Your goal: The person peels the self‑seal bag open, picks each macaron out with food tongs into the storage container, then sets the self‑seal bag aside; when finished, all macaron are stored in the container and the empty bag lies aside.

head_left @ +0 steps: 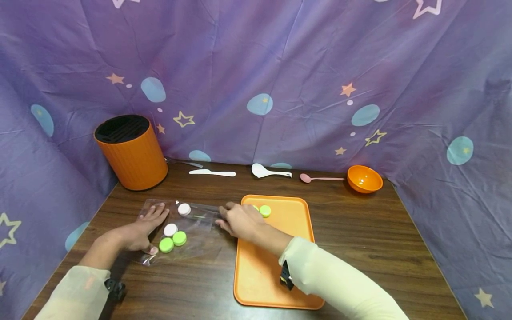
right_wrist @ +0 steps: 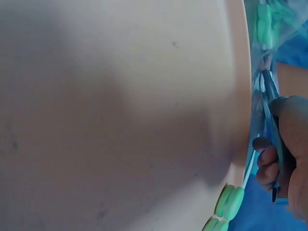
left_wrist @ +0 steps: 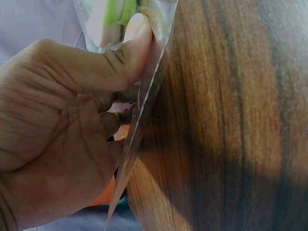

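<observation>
A clear plastic bag (head_left: 200,244) lies on the table, with two white macarons and two green macarons (head_left: 179,238) in it. My left hand (head_left: 146,226) rests across the bag's left edge, fingers spread and fairly straight. Its thumb (left_wrist: 137,36) touches the film close to a green macaron in the left wrist view. Over the left rim of the orange tray (head_left: 276,284), my right hand (head_left: 242,220) grips a slim tongs-like tool (right_wrist: 272,110). The tool's narrow arms point toward the bag. Two more green macarons (head_left: 265,211) lie on the tray, one partly hidden by this hand.
Along the back lie a white knife (head_left: 212,172), a white ladle (head_left: 260,170) and a pink spoon (head_left: 306,178). An orange bowl (head_left: 365,180) stands at the back right, and an orange knife block (head_left: 134,155) at the back left. Purple cloth (head_left: 224,89) hangs behind.
</observation>
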Demonstrator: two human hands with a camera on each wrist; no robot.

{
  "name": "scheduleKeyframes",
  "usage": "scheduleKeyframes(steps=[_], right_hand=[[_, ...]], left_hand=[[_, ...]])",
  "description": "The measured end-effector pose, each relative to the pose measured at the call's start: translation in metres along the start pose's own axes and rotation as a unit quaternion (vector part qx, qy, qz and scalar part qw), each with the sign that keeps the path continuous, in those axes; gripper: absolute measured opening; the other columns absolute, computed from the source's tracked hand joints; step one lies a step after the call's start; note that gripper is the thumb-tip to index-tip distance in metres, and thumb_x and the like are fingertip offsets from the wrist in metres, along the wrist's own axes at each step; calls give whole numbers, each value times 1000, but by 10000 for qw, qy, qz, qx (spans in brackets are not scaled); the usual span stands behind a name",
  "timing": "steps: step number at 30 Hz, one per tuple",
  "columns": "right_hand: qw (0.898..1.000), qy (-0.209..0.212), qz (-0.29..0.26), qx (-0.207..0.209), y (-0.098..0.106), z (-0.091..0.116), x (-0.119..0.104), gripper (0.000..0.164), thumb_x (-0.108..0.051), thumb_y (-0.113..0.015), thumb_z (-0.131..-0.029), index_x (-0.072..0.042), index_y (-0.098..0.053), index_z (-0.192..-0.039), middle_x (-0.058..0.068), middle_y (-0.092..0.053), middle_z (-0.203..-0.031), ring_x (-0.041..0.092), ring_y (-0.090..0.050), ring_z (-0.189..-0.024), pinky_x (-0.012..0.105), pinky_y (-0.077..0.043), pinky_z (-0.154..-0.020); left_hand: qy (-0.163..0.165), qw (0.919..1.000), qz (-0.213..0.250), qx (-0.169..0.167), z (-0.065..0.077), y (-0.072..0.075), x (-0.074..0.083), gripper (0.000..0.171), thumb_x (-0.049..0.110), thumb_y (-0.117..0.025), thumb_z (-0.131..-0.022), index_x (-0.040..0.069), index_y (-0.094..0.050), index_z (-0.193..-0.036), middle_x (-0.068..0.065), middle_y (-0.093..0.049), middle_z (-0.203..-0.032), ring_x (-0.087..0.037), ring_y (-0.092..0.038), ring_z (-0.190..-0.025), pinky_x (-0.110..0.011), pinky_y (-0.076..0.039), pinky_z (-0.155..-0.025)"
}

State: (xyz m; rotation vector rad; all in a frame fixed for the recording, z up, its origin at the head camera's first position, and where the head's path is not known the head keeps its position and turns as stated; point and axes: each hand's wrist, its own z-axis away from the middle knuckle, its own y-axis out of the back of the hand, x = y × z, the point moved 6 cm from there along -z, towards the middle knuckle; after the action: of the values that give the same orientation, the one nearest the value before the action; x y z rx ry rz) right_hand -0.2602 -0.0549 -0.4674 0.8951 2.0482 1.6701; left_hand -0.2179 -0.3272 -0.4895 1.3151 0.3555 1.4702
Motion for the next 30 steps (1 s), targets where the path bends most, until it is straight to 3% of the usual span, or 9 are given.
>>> scheduleKeyframes(steps=[7,17,25,30], right_hand=[[9997,105,-154,125,0,5,4,31,-48,-64,-110,-17,-70,-105,-6,-71,-94,17,-75,-68,36,-60,-52],[9993,180,-319,102,2,18,16,30,-48,-66,-108,-19,-74,-109,-5,-74,-96,18,-74,-67,33,-55,-48],[9988,247,-389,134,11,32,27,29,-47,-68,-108,-20,-76,-113,-7,-74,-94,17,-75,-73,38,-59,-54],[9986,301,-357,234,18,42,34,28,-45,-70,-107,-19,-79,-115,-7,-73,-90,15,-72,-66,35,-57,-52]], left_hand=[[16,10000,28,-50,1,1,2,120,4,-92,-76,-18,-17,-167,-47,5,-174,-68,9,-162,-84,1,-127],[13,10000,9,-33,1,1,2,120,5,-92,-76,-18,-17,-168,-47,5,-174,-69,8,-161,-84,1,-127],[-27,10000,6,-49,2,1,3,120,5,-92,-77,-18,-17,-167,-48,5,-174,-69,8,-161,-84,0,-127],[-59,10000,20,-39,3,1,4,120,4,-92,-77,-19,-16,-167,-48,5,-174,-70,8,-161,-85,0,-127]])
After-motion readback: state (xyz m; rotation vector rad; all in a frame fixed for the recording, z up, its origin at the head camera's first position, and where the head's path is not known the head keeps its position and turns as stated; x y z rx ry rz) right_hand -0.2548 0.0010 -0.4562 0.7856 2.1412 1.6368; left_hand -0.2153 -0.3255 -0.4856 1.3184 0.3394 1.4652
